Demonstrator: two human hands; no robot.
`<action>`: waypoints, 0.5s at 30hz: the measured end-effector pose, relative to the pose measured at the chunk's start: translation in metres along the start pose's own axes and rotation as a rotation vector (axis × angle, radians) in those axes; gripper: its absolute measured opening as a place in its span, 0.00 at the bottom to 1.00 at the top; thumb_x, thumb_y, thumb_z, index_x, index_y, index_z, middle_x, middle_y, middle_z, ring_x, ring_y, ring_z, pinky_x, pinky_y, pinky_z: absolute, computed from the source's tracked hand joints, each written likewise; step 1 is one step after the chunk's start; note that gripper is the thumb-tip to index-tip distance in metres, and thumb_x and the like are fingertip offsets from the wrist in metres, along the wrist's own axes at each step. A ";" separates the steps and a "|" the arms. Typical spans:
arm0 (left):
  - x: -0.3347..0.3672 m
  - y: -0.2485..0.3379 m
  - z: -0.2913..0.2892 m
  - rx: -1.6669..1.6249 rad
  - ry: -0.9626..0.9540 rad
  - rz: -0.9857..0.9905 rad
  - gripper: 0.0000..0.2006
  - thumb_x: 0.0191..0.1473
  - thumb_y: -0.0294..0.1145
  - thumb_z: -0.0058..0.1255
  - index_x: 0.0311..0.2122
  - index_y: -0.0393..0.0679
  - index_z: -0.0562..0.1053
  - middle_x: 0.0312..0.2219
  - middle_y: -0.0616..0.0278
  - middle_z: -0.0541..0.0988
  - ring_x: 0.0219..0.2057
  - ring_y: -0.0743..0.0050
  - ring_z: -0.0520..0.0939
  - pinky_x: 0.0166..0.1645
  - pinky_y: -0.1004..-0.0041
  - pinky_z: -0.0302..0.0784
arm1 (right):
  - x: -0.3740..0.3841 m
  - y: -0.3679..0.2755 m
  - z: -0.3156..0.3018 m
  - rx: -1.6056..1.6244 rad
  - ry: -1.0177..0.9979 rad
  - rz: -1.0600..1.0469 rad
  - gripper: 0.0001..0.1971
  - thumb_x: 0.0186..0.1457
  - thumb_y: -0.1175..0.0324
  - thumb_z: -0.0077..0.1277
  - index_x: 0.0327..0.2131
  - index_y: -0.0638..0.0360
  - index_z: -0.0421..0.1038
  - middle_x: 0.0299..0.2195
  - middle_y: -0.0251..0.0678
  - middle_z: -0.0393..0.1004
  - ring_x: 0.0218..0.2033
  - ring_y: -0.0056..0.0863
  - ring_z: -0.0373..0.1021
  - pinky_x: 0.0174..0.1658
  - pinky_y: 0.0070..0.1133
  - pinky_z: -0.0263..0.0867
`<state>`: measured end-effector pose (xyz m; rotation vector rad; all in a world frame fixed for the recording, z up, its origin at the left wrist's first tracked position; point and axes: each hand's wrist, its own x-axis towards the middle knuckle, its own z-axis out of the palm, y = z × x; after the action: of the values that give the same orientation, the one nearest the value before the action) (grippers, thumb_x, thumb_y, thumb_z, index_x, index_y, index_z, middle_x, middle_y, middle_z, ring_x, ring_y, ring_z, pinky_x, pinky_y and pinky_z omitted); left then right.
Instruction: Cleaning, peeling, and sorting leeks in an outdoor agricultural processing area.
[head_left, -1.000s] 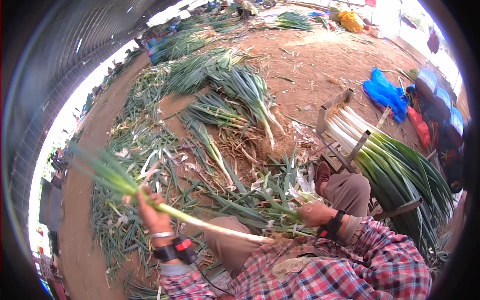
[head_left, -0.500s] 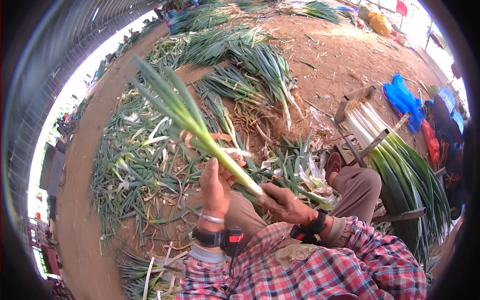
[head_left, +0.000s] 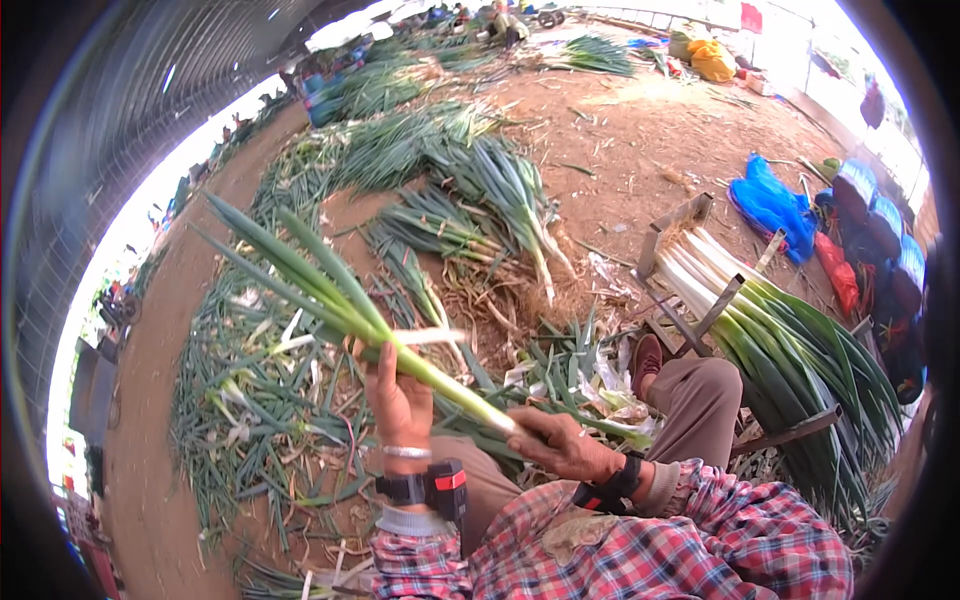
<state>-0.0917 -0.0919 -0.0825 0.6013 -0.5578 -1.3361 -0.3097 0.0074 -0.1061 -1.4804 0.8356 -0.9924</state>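
Observation:
A large green onion (head_left: pixel 445 385) slants across in front of me, white root end to the right, green leaves pointing up and left. My left hand (head_left: pixel 402 405) is closed on it just below where the leaves fork, thumb upright, its fingers partly hidden behind the stalk. At the white end, my right hand (head_left: pixel 562 442) grips the stalk, covering its tip. A pale strip of outer leaf (head_left: pixel 430 336) sticks out sideways near my left hand.
On my right, a metal rack (head_left: pixel 690 215) holds a bundle of trimmed green onions (head_left: pixel 745 320). Leaf scraps (head_left: pixel 270 400) cover the ground at left. Untrimmed green onions (head_left: pixel 510 190) lie ahead. A blue plastic sheet (head_left: pixel 770 205) and a red bag (head_left: pixel 835 270) lie beyond the rack.
The camera view has tilted and shifted. My left hand sits nearer the leaf fork than before. The brownish strip around the stalk no longer shows; my right hand stays at the white end.

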 end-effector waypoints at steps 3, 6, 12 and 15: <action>-0.005 -0.005 0.001 -0.011 0.061 0.004 0.10 0.56 0.35 0.54 0.41 0.43 0.72 0.33 0.64 0.79 0.27 0.78 0.78 0.31 0.76 0.76 | -0.007 -0.007 -0.008 0.044 -0.104 0.111 0.18 0.59 0.63 0.48 0.49 0.65 0.65 0.25 0.34 0.68 0.27 0.18 0.62 0.32 0.21 0.62; -0.005 -0.003 0.004 0.108 0.052 0.059 0.15 0.54 0.31 0.55 0.46 0.44 0.69 0.34 0.67 0.76 0.32 0.79 0.76 0.34 0.77 0.75 | -0.007 -0.007 -0.006 0.036 -0.083 0.127 0.19 0.60 0.63 0.48 0.50 0.65 0.65 0.25 0.32 0.68 0.27 0.17 0.62 0.31 0.20 0.61; -0.006 0.000 0.021 0.704 0.188 0.404 0.10 0.52 0.24 0.55 0.38 0.36 0.69 0.25 0.71 0.68 0.26 0.85 0.70 0.31 0.79 0.71 | 0.010 -0.002 0.006 -0.104 0.115 -0.020 0.15 0.60 0.65 0.47 0.46 0.64 0.66 0.20 0.31 0.65 0.22 0.17 0.60 0.26 0.22 0.60; -0.038 -0.016 0.035 0.675 0.086 0.349 0.10 0.50 0.26 0.54 0.35 0.44 0.65 0.25 0.71 0.69 0.23 0.84 0.72 0.20 0.81 0.70 | 0.027 -0.015 0.009 -0.157 0.132 0.003 0.15 0.59 0.66 0.48 0.47 0.64 0.65 0.21 0.35 0.66 0.24 0.18 0.61 0.27 0.22 0.60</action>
<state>-0.1330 -0.0589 -0.0695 1.0480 -1.0041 -0.7713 -0.2905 -0.0117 -0.0883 -1.5581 1.0298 -1.0502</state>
